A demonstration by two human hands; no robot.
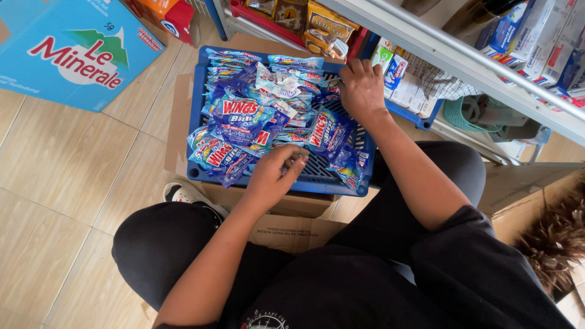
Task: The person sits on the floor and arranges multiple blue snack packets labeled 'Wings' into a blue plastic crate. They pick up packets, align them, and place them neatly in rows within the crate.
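A blue plastic basket with a slatted bottom sits on flattened brown cardboard on the tiled floor, in front of a person in black clothing. The basket holds a heap of small blue and red sachets, piled mostly toward its far and left parts, while its near right corner shows bare slats. The left hand reaches in over the basket's near edge, its grip curled narrow on the sachets there, though whether it actually pinches one I cannot tell. The right hand lies at the basket's far right corner, fingers bent down onto the sachets, grip likewise unclear. Left of the basket lies a large light-blue carton; right of it stands a metal shelf stocked with small boxes.
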